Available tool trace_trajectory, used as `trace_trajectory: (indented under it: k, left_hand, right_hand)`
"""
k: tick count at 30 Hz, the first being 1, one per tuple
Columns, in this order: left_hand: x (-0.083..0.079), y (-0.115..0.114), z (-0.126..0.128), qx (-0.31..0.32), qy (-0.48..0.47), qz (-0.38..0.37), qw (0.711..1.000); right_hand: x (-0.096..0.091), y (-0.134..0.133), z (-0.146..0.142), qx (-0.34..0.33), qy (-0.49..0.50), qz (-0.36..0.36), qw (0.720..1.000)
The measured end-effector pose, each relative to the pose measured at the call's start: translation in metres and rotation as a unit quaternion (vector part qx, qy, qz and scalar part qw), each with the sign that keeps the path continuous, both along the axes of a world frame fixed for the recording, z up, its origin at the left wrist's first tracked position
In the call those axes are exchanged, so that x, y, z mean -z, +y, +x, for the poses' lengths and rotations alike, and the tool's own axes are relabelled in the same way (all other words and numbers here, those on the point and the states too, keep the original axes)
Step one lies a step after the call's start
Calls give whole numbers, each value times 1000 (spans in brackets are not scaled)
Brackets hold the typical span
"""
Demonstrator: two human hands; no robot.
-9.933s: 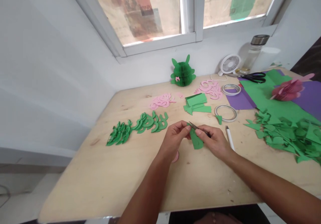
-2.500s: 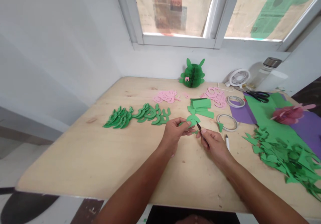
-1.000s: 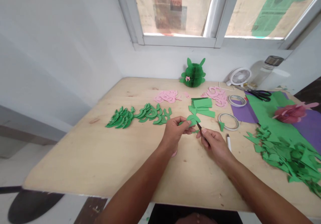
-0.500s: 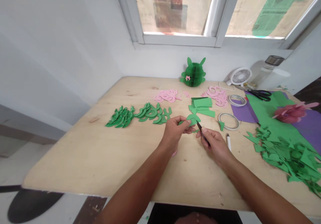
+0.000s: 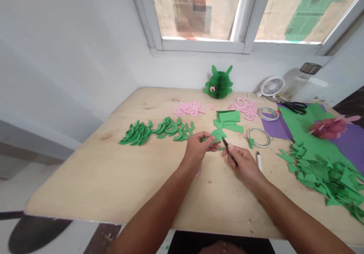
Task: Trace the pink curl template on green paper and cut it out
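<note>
My left hand [image 5: 199, 149] pinches a piece of green paper [image 5: 217, 134] with a curved outer edge, held above the table. In my right hand [image 5: 241, 159] is a pair of dark scissors [image 5: 227, 147], the narrow tip touching the paper's right side. My fingers hide the scissors' handles. Just beyond the paper lies a stack of green paper strips [image 5: 229, 119]. To the left are curved green cut-outs [image 5: 170, 127] and another pile of green cut-outs [image 5: 136, 132]. A bit of pink paper [image 5: 198, 173] shows beside my left wrist.
Pink cut-outs [image 5: 189, 109], a green honeycomb paper figure [image 5: 218, 85], a small fan [image 5: 271, 86] and a bottle [image 5: 303, 79] stand farther back. Rightward are tape rolls [image 5: 269, 143], a white pen [image 5: 259, 161], black scissors [image 5: 294, 107] and green scraps [image 5: 330, 178].
The green paper and the scissors' tip have shifted very slightly to the left. Both hands keep their hold, and the other things lie as before.
</note>
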State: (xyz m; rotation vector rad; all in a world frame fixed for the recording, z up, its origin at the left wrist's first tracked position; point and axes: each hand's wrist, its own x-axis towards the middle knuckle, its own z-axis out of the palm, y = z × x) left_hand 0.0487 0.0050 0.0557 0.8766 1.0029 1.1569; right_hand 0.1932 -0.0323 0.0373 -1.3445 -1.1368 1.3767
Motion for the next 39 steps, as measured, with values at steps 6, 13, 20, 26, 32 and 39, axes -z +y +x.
trace_trajectory:
  k: [6,13,20,26,32,39]
  left_hand:
    - [0,0,0,2,1,3,1000]
    - [4,1,0,4,-2,0,1000]
    - [4,0,-1,16,5,-4,1000]
    - [5,-1,0,35,4,1,999]
    - [2,-1,0,32,7,-3,999]
    - [0,-1,0,27,8,-15,1000]
  right_hand:
    - [2,0,0,0,2,5,1000]
    - [2,0,0,-10,22,0,1000]
    - [2,0,0,-10,50,-22,998]
    - [3,0,0,-4,53,-15,998]
    - [4,1,1,-5,35,-5,999]
    - [4,0,1,-8,28,-8,1000]
